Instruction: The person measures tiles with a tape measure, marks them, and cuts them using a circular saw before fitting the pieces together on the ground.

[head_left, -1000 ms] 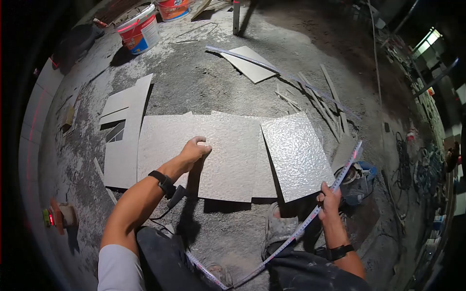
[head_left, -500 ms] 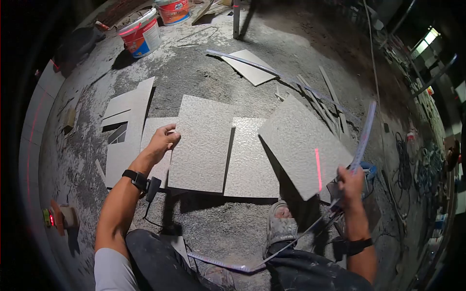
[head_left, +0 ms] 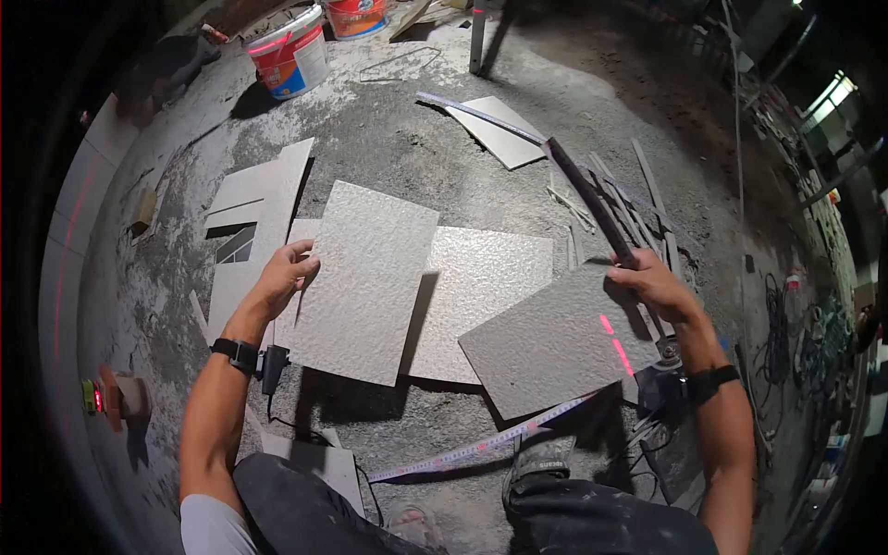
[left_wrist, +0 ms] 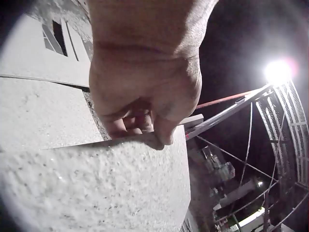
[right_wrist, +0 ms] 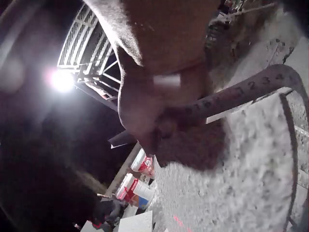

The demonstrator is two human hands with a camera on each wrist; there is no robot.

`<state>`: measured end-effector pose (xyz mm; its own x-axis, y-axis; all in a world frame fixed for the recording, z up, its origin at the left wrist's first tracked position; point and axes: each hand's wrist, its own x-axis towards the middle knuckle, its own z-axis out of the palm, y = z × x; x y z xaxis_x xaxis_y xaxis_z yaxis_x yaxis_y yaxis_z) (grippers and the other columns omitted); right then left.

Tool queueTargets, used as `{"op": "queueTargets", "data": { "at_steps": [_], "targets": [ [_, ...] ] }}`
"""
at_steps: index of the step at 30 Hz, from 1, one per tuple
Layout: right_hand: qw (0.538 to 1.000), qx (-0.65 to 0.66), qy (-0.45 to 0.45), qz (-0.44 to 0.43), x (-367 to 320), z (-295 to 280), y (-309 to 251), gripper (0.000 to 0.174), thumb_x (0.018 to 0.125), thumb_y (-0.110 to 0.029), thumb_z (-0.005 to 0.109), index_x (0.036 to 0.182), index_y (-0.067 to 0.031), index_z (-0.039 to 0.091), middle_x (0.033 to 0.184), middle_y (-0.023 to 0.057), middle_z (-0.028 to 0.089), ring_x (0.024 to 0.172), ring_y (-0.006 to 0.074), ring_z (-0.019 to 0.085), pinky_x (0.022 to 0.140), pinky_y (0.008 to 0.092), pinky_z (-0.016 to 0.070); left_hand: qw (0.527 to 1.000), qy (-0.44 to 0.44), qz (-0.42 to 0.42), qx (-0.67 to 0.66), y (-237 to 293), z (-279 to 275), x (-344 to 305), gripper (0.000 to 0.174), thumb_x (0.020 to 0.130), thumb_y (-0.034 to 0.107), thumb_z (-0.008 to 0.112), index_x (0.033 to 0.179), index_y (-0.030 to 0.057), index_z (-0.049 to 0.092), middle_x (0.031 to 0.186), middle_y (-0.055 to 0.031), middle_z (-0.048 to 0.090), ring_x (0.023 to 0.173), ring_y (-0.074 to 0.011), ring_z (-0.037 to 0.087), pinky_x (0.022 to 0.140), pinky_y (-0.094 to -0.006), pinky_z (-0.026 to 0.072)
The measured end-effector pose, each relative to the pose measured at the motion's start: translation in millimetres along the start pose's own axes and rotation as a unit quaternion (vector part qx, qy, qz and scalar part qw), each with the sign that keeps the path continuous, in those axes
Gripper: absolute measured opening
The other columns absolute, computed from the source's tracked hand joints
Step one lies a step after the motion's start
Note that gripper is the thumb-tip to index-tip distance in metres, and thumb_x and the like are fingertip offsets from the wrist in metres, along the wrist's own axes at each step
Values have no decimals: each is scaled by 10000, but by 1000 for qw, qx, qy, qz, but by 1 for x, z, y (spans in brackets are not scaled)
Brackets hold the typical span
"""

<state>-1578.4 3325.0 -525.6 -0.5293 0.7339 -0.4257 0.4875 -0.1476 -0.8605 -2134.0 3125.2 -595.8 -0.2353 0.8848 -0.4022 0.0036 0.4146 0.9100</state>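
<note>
My left hand [head_left: 285,277] pinches the left edge of a textured pale tile [head_left: 365,282], raised at a tilt over another tile [head_left: 490,277]. In the left wrist view that hand [left_wrist: 145,82] has its thumb and fingers on the edge of the tile [left_wrist: 111,188]. My right hand [head_left: 659,285] holds a measuring tape [head_left: 592,199] and the upper right edge of a second, greyer tile [head_left: 560,342], which is turned askew. The tape [right_wrist: 241,92] runs under the right hand [right_wrist: 164,92] in the right wrist view, with numbers on its band.
Cut tiles [head_left: 250,287] lie at left, and another tile [head_left: 499,139] ahead with a tape across it. Narrow strips [head_left: 647,185] are at right. Two buckets [head_left: 289,60] stand at the back left. A power tool [head_left: 668,356] is by my right wrist, a laser device [head_left: 92,396] at far left.
The right-hand tile has turned and come nearer, and its tape end has swung up and left. The left-hand tile was picked up and moved left, and now tilts more.
</note>
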Motion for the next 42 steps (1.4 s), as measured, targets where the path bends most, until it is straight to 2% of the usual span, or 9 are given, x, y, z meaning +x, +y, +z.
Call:
{"op": "queueTargets", "data": {
  "at_steps": [15,19,21,26,30,33,37,38,42],
  "targets": [
    [995,19,99,11,60,-50,80,183,892,-210,707,878,-110,555,707,-48,496,555,59,434,484,259,355,999,19,-29,-24,-11,2,2,603,946,128,660,1437,-101,397,777,57,485,661,-24,423,567,-188,339],
    [966,106,218,86,-3,2,109,209,887,-196,706,968,-72,558,716,-20,539,534,77,484,453,248,367,999,22,-17,-38,-29,5,16,643,944,133,663,1458,-108,361,795,55,498,687,-28,436,597,-197,355],
    [964,204,145,92,-28,28,131,263,879,-214,721,1020,-58,563,701,-18,532,529,80,483,456,247,373,999,16,-9,-49,-31,11,20,643,945,133,662,1457,-111,359,798,56,501,692,-29,438,607,-202,359],
    [974,-7,67,218,-58,64,149,307,871,-313,724,857,-16,648,684,30,607,535,161,552,505,344,410,998,-13,-17,-52,-24,31,27,498,956,147,650,1384,-42,477,803,69,524,694,-27,443,624,-207,360],
    [958,-235,-36,159,-56,83,162,486,848,-455,668,732,17,682,639,142,642,624,266,643,609,417,480,999,-13,-24,-43,-20,45,23,427,955,160,654,1332,6,526,806,77,535,700,-25,447,639,-201,356],
    [937,-272,-44,216,-52,87,155,529,836,-514,651,769,7,711,673,179,658,662,319,668,656,424,506,998,-6,-40,-50,-24,49,23,428,951,175,661,1327,18,529,800,84,532,708,-27,453,655,-216,367],
    [963,-231,133,50,-25,87,135,456,828,-432,715,937,11,708,750,183,698,719,323,694,715,417,530,994,-6,-54,-91,-57,43,27,489,943,180,686,1358,1,501,893,36,604,777,-54,529,757,-238,427],
    [970,-199,78,113,-18,90,108,449,827,-381,739,981,37,684,807,195,706,765,325,695,738,429,524,993,-15,-54,-99,-59,46,25,504,946,172,680,1373,-9,484,906,25,608,783,-59,533,758,-237,433],
    [979,-136,129,86,13,116,157,478,823,-374,744,952,79,664,858,224,695,793,318,676,728,440,512,987,-27,-80,-138,-61,66,15,534,934,125,648,1401,-36,446,1058,-100,666,951,-146,639,836,-279,522]
  ]
}}
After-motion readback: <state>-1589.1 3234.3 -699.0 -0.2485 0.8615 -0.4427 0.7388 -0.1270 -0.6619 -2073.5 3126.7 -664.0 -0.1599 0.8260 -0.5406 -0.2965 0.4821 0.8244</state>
